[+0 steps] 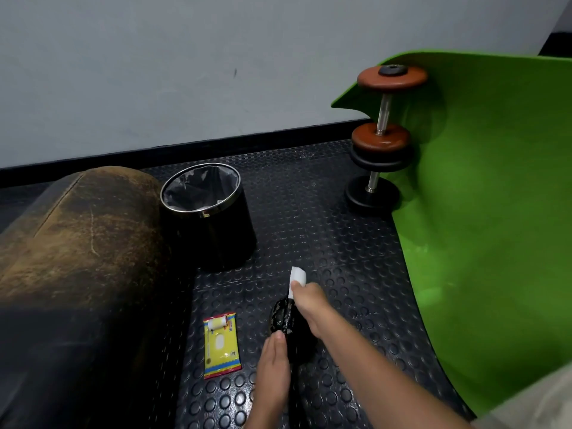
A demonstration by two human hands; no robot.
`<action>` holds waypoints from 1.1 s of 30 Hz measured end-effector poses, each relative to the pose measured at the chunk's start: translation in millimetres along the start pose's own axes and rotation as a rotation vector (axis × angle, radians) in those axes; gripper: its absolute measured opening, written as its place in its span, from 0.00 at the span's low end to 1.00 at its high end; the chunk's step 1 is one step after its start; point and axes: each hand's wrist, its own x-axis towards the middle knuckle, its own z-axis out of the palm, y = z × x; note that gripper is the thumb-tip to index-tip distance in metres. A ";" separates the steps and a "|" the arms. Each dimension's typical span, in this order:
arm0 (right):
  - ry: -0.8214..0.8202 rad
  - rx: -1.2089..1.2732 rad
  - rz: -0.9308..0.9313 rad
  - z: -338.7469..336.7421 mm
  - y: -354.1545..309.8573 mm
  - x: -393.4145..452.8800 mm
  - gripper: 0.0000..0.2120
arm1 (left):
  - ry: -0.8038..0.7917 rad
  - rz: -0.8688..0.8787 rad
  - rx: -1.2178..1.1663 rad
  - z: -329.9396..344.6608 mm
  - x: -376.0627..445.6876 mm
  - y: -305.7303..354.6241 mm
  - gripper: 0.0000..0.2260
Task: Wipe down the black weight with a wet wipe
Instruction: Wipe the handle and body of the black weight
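Note:
The black weight (284,320) lies on the studded rubber floor in the lower middle of the head view, glossy and partly hidden by my hands. My right hand (309,301) reaches over its far end and pinches a folded white wet wipe (297,278), which sticks up above the weight. My left hand (274,363) rests flat against the weight's near side with fingers together. A yellow pack of wet wipes (221,345) lies flat on the floor just left of the weight.
A black bin (210,230) with a liner stands behind the pack. A worn brown padded bench (77,243) fills the left. Stacked dumbbells (380,140) stand at the back right beside a curled green mat (489,212). A grey wall runs behind.

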 end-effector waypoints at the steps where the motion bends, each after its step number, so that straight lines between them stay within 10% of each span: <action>1: -0.009 -0.017 -0.006 0.8 9.3 -3.4 0.19 | 0.004 -0.004 -0.004 0.5 0.2 -0.4 0.24; 24: 0.129 -0.339 -0.245 28.5 15.5 -32.7 0.33 | 0.088 0.139 -0.012 1.9 -8.9 6.6 0.10; 29: 0.182 -0.301 -0.404 38.2 35.6 -47.5 0.27 | 0.049 0.186 0.063 0.3 -0.8 3.2 0.31; 33: 0.186 -0.415 -0.391 30.4 22.8 -24.7 0.28 | 0.073 0.135 -0.020 1.8 -0.6 -2.5 0.11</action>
